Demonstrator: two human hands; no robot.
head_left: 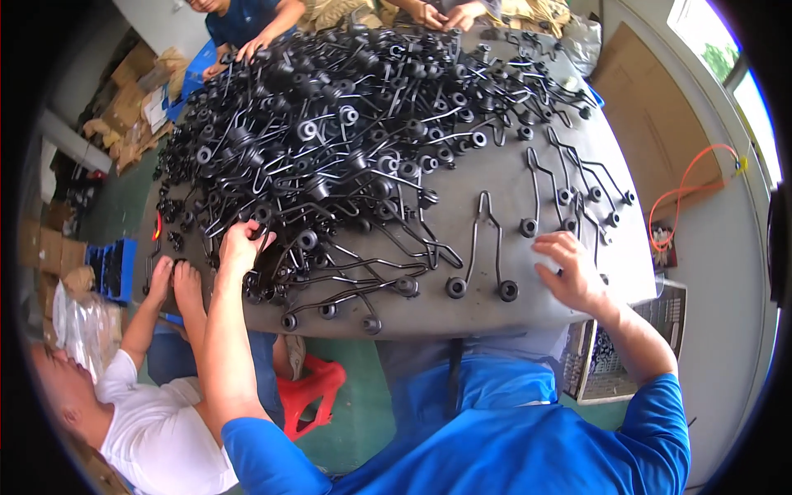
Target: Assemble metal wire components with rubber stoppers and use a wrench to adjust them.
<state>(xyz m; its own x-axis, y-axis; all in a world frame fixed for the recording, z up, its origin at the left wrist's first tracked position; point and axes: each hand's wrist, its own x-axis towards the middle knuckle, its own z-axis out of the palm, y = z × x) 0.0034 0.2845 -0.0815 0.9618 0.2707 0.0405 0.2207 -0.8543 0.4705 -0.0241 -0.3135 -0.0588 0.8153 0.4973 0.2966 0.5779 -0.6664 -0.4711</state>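
A big heap of bent black metal rods with round black end pieces (330,132) covers much of the dark table (421,313). My left hand (242,247) reaches into the heap's near left edge, fingers closed among the black parts; what they pinch is partly hidden. On the right, my right hand (571,268) is just over the tabletop, fingers apart and slightly bent, holding nothing that I can see. Beside it lie several separate bent rods (569,177). Between my hands, one V-shaped bent rod (485,239) lies with its two round ends toward me.
At my left, a person in a white shirt (157,429) has both hands at the table edge. Two other people's hands (445,15) work across the heap. A red stool (313,396) and a grey plastic crate (631,355) stand below the table. An orange hose (681,194) hangs at right.
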